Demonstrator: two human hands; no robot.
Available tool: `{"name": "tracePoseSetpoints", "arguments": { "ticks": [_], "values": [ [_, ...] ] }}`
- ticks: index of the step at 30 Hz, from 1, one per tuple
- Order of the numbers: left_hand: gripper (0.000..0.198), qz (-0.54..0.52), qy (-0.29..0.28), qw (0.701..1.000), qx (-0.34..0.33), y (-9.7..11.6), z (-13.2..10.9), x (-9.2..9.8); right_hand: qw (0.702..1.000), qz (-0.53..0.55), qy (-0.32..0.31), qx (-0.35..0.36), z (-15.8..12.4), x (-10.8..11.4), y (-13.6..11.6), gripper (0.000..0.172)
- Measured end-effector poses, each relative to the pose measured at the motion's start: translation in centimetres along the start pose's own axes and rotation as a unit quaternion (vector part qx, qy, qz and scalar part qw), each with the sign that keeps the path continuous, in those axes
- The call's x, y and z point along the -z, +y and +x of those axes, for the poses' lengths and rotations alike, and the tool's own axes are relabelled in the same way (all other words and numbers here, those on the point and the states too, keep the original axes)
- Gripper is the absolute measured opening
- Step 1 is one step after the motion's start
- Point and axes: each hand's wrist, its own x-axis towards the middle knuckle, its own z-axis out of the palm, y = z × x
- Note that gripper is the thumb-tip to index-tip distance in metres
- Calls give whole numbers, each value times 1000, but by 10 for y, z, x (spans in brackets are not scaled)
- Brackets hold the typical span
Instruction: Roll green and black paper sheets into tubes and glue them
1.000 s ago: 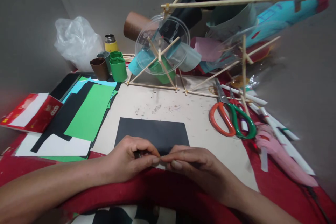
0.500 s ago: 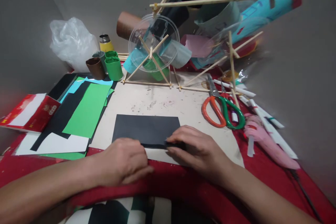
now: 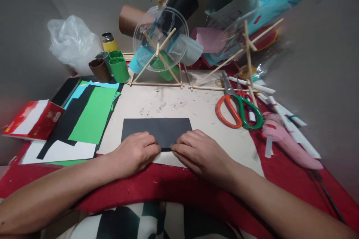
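A sheet of black paper lies on the pale work board in front of me. Its near edge looks rolled or folded into a narrow strip. My left hand is closed on that edge at the left, with the fingers pinched together. At the right part of the same edge, my right hand grips it too, thumb and fingertips pressed on the paper. Only a short length of the edge shows between the two hands; the rest is hidden under my fingers.
Scissors with orange and green handles and a pink glue gun lie at the right. Cut green paper and a red box are at the left. Behind stands a stick frame with a clear plastic disc, near paper tubes.
My left hand has opened out from a loose fist beside the paper and taken hold of its near edge. My right hand has shifted slightly left along it. The view has tilted a little.
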Motion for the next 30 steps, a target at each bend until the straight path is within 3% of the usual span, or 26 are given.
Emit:
{"name": "tracePoseSetpoints", "arguments": {
  "ticks": [12, 22, 30],
  "values": [
    [18, -164, -1, 979, 123, 4, 8, 4, 998, 48, 26, -17, 2, -7, -2, 26],
    [18, -127, -52, 971, 194, 11, 10, 14, 991, 98, -1, -86, 11, -4, -6, 27],
    [20, -113, -75, 968, 213, 13, 13, 17, 982, 106, 6, -155, 8, -1, -8, 23]
  ]
}}
